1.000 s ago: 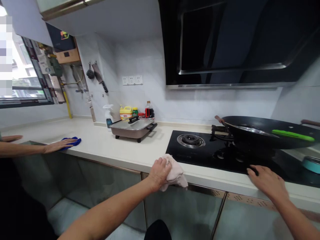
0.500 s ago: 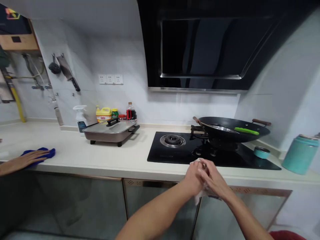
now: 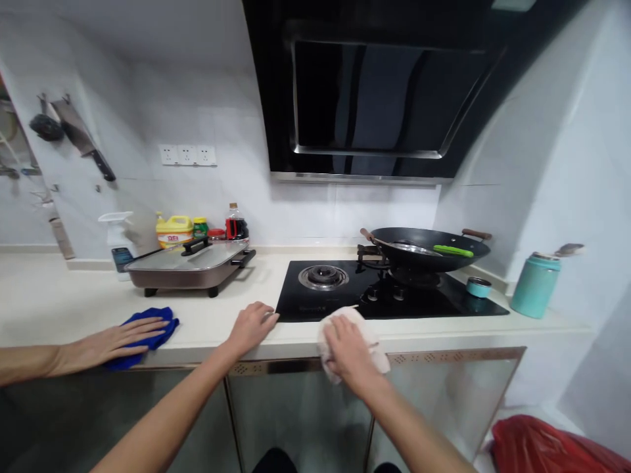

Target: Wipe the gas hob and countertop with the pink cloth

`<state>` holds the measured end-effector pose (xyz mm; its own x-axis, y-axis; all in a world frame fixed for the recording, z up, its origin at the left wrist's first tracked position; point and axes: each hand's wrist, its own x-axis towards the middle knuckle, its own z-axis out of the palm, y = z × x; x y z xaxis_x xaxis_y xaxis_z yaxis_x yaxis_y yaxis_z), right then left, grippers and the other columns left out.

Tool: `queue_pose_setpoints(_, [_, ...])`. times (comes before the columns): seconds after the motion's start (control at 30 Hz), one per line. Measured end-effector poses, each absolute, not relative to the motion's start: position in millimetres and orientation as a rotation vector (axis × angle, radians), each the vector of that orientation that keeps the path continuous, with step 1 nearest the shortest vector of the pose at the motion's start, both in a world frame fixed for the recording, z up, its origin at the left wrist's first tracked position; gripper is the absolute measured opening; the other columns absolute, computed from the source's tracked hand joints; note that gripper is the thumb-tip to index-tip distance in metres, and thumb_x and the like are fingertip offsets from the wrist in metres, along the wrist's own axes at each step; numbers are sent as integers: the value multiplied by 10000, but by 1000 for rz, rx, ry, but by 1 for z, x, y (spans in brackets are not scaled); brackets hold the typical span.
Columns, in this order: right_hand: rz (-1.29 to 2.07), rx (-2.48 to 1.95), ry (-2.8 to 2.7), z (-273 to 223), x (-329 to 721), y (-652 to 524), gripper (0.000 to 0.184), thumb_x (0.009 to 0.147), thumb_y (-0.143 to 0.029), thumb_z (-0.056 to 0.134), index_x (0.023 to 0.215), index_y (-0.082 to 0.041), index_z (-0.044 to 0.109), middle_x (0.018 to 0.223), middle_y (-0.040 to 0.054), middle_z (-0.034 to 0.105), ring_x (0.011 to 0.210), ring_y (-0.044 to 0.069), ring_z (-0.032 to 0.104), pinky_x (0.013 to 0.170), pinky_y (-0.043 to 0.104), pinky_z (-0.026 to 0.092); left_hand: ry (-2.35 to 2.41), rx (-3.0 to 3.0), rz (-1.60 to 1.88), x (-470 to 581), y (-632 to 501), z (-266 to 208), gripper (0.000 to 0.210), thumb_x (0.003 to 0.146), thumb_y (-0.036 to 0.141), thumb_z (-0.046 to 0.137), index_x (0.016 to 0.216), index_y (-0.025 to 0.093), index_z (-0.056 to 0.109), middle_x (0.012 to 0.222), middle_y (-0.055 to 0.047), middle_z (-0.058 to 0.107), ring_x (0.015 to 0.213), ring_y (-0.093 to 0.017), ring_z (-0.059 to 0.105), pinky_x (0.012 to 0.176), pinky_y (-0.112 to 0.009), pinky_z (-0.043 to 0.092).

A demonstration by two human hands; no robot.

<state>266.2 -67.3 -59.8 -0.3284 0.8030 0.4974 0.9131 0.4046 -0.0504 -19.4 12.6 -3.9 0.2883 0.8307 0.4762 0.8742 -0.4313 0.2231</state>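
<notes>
Black hob, surroundings by count
On it, one wok is sitting. Along its front, the wearer's two hands are resting, with one pale cloth. Leftward, one co-worker's hand, one blue cloth, one lidded pan and three sockets are showing; rightward, one flask is standing.

The right hand holds a pale pink cloth on the smooth white surface. The left hand rests beside the flat black glass cooktop.

One cloth is pale pink (the stovetop is black).
</notes>
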Motion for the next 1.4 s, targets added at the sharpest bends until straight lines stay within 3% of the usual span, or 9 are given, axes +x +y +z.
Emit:
queue_pose_setpoints(0.13, [-331,-1307,-2283,-60,188,-53,623,891,-217,642,1484,-206,452,1584,179,454,1492,383,350,1166,624,353,-1769,-2391,-915,-23,22,-8,516,979,578,403,1106,231,763,1207,-93,745,1201,-285,636,1044,-419,467])
queue_pose_setpoints(0.23, [-391,-1257,-2294,-62,169,-48,612,952,-277,587,1529,-224,391,1616,178,403,1501,390,320,1154,636,351,-1750,-2394,-903,-23,25,-9,556,953,602,392,1072,215,773,1167,-100,757,1188,-292,642,1041,-409,465])
queue_pose_setpoints(0.4, [-403,-1340,-2224,-66,222,-52,805,840,-340,767,1545,-324,377,1577,174,429,1386,413,435,1071,634,402,-1740,-2405,-812,-26,25,-7,532,918,604,413,1000,236,789,1144,-89,770,1169,-303,651,994,-395,481])
queue_pose_setpoints(0.5, [-394,-1461,-2123,-69,287,-63,964,672,-297,908,1513,-312,436,1561,197,430,1380,434,429,1098,663,356,-1730,-2412,-768,-26,24,-6,513,902,594,430,1005,243,790,1167,-87,763,1175,-308,645,988,-400,480])
queue_pose_setpoints(0.6, [-459,-1576,-2034,-71,360,-79,966,598,-207,930,1462,-298,507,1571,199,422,1420,431,402,1150,671,303,-1730,-2422,-747,-26,26,-7,520,898,589,426,1025,240,791,1177,-89,757,1178,-315,643,1001,-415,471])
queue_pose_setpoints(0.73, [-543,-1708,-1944,-73,447,-93,923,611,-157,885,1456,-263,529,1619,206,373,1491,424,344,1202,671,253,-1723,-2436,-739,-28,32,-9,526,885,600,433,1009,239,796,1149,-94,758,1148,-337,653,976,-428,485])
queue_pose_setpoints(1.03, [-447,-1822,-1942,-74,589,-104,893,600,-117,762,1463,-172,541,1613,235,390,1487,405,384,1188,579,355,-1710,-2442,-758,-28,28,-8,519,897,625,452,1029,253,790,1166,-90,750,1145,-341,651,968,-431,500])
queue_pose_setpoints(1.27, [-139,-1829,-1701,-37,625,-121,616,684,-160,511,1277,-229,663,1330,84,687,1227,264,639,1107,434,465,-1686,-2452,-773,-27,28,-12,515,903,625,445,1008,253,785,1161,-79,750,1112,-331,654,961,-426,499])
queue_pose_setpoints(1.4, [-183,-1918,-1313,-4,628,-102,606,739,-262,515,1337,-227,610,1280,75,706,1132,264,672,1014,400,516,-1691,-2469,-758,-25,24,-8,524,909,629,448,1022,240,781,1167,-94,748,1104,-329,650,965,-431,489])
